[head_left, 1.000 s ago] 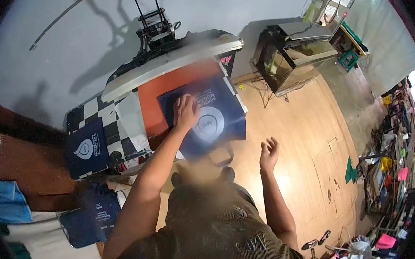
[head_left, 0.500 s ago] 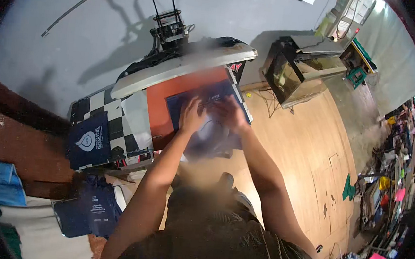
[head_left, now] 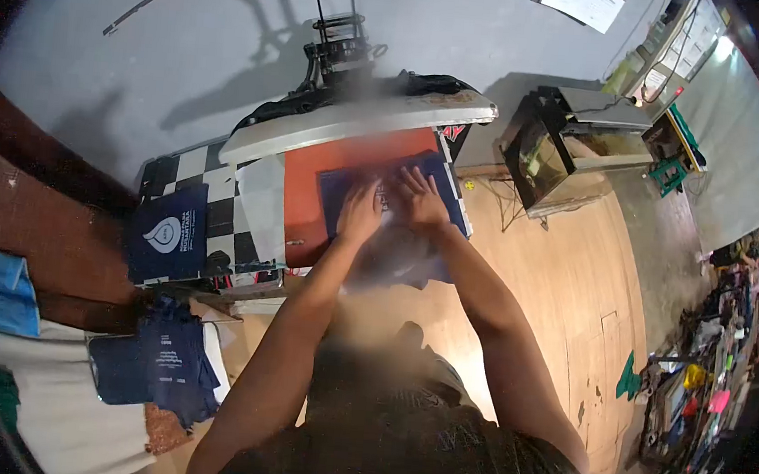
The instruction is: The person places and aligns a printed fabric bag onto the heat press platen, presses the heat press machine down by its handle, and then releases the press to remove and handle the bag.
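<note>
A dark navy piece of printed fabric (head_left: 334, 191) lies on the orange pad (head_left: 302, 218) of a heat press, its near edge hanging over the front. My left hand (head_left: 363, 211) rests on the fabric's left half, fingers stretched forward. Beside it, my right hand (head_left: 424, 203) lies flat on the right half with fingers spread. White print shows between the two hands. A hazy smear in the picture hides part of the fabric nearer my body. The press's pale upper plate (head_left: 316, 136) is just beyond the pad.
A navy bag with a white drop logo (head_left: 168, 234) lies on the checkered table (head_left: 191, 167) at left. Several navy fabric pieces (head_left: 160, 362) are below it. At right stand a glass tank (head_left: 573, 154) and a cluttered rack (head_left: 699, 369).
My right hand has come down flat onto the fabric, fingers spread, from a blurred motion. My left hand has shifted slightly over it. The whole view has swung a little.
</note>
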Demonstrator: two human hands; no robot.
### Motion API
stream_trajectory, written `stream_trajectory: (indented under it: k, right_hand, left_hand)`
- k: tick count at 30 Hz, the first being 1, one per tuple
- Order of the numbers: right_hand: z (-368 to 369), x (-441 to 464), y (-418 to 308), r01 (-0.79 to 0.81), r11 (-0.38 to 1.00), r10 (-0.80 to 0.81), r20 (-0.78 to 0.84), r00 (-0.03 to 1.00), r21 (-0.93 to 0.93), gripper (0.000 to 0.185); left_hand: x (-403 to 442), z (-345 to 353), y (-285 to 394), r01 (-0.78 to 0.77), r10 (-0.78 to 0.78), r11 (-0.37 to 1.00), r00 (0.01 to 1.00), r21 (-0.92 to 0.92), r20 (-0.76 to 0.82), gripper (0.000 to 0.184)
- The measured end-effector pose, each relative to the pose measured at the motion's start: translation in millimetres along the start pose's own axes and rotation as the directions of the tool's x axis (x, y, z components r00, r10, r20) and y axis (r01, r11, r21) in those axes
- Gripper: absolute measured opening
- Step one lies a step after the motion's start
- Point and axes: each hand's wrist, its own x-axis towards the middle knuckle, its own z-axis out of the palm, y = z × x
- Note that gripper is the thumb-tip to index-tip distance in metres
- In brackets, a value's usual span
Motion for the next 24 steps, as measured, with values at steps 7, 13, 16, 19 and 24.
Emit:
stream_trajectory:
  k: [7, 13, 16, 19, 24]
  right_hand:
    - [-1.1, 0.0, -5.3, -0.138, 0.99, 0.136, -0.063, 0.989, -0.037, 0.072]
    - [-6.0, -1.6, -15.1, -0.347, 0.929, 0.334, -0.115, 0.936, -0.129, 0.093]
    - [-4.9, -1.0, -15.6, -0.364, 0.922, 0.351, -0.112, 0.93, -0.132, 0.097]
    - [-9.3, -0.2, -6.4, -0.389, 0.917, 0.386, -0.048, 0.921, -0.091, 0.094]
    - [20.8, 17.3, 26.6, -0.603, 0.778, 0.581, -0.163, 0.798, -0.175, 0.087]
  left_hand:
    - [0.9, 11.8, -19.4, -0.091, 0.107, 0.982, 0.99, 0.167, -0.088, 0.055]
    - [-6.5, -22.3, -31.6, 0.002, -0.016, 0.93, 0.999, 0.369, 0.036, 0.083]
    - [-5.4, -26.4, -23.6, 0.007, -0.021, 0.921, 0.999, 0.389, 0.032, 0.085]
    - [-5.4, -24.3, -22.6, 0.012, -0.026, 0.92, 0.999, 0.391, 0.031, 0.085]
    - [-6.6, -25.7, -21.7, 0.028, -0.045, 0.913, 0.999, 0.407, 0.031, 0.084]
